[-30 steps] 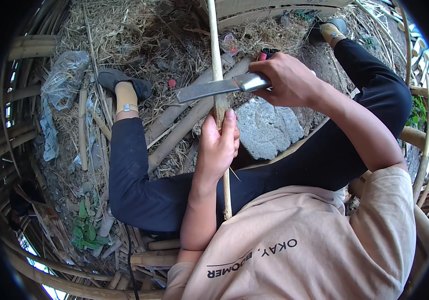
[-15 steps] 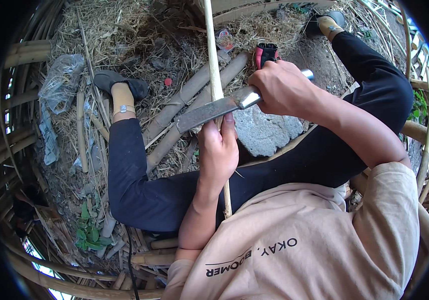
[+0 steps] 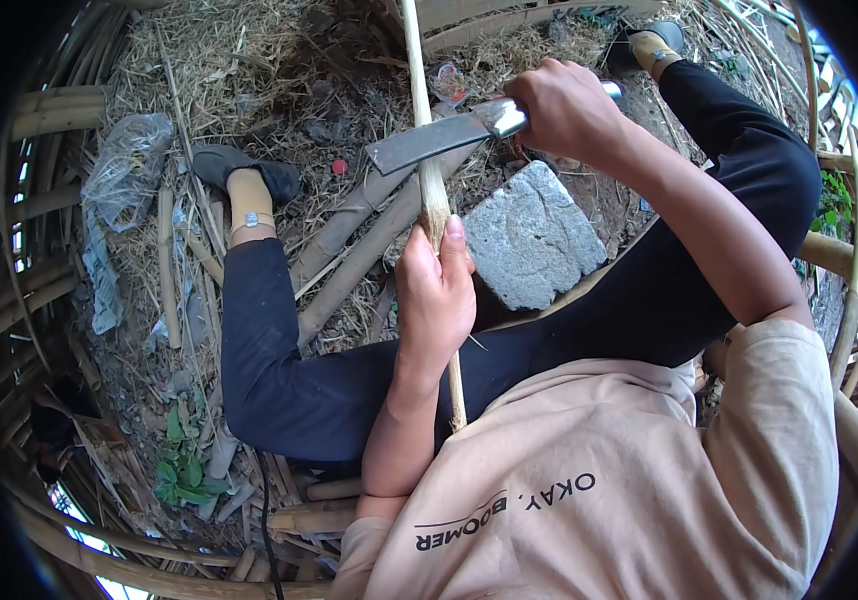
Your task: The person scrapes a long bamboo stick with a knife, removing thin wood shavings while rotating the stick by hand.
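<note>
My left hand (image 3: pixel 436 295) is closed round a long pale wooden stick (image 3: pixel 415 65), its thumb lying along the wood. The stick slants upward past the top of the view, and its lower end reaches my shirt. In my right hand (image 3: pixel 569 110) is the metal handle of a machete with a short, broad, dark blade (image 3: pixel 427 143). That blade lies across the stick a little above my left hand, hiding a short piece of it. To the right of my left hand rests a square grey stone block (image 3: pixel 534 237).
Two bamboo poles (image 3: pixel 349 262) lie on the ground beyond my left hand. Dry straw (image 3: pixel 219 60) and a crumpled clear plastic bag (image 3: pixel 129 165) are at the far left. Bamboo railings (image 3: pixel 49 110) rise at the sides. My legs spread to either side of the stone.
My right hand and the machete have moved up along the stick, away from my left hand. The stone block now shows more fully. My left hand keeps its hold in nearly the same place.
</note>
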Demonstrator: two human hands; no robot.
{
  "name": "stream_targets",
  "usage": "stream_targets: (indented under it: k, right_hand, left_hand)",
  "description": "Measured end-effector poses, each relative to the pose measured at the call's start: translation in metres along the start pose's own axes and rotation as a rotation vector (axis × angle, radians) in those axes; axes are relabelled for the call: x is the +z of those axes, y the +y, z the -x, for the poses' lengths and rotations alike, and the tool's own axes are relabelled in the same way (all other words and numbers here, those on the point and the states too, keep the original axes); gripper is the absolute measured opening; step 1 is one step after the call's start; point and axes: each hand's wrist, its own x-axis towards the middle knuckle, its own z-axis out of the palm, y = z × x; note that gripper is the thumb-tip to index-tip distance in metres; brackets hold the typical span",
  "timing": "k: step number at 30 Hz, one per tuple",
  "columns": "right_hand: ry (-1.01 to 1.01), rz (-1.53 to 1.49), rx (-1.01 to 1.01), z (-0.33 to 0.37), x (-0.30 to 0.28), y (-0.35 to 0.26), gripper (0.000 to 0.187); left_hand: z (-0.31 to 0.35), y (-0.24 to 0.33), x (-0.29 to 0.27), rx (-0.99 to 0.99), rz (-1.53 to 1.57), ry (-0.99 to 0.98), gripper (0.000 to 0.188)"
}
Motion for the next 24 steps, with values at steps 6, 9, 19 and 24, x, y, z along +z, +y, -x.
stream_targets:
  k: [6, 9, 19, 24]
  right_hand:
    - [0.062, 0.041, 0.018, -0.004, 0.001, 0.004, 0.014]
    - [0.014, 0.067, 0.283, -0.020, -0.004, 0.032, 0.015]
    - [-0.126, -0.076, -0.053, 0.007, -0.010, -0.015, 0.014]
    - [-0.133, -0.123, -0.044, 0.016, 0.002, -0.029, 0.012]
  left_hand:
    - [-0.001, 0.004, -0.005, -0.020, -0.055, 0.030, 0.034]
    - [-0.001, 0.002, -0.008, -0.028, -0.058, 0.040, 0.035]
    - [-0.005, 0.015, -0.009, -0.126, 0.337, -0.096, 0.031]
    - [-0.006, 0.008, -0.007, -0.039, 0.197, -0.026, 0.029]
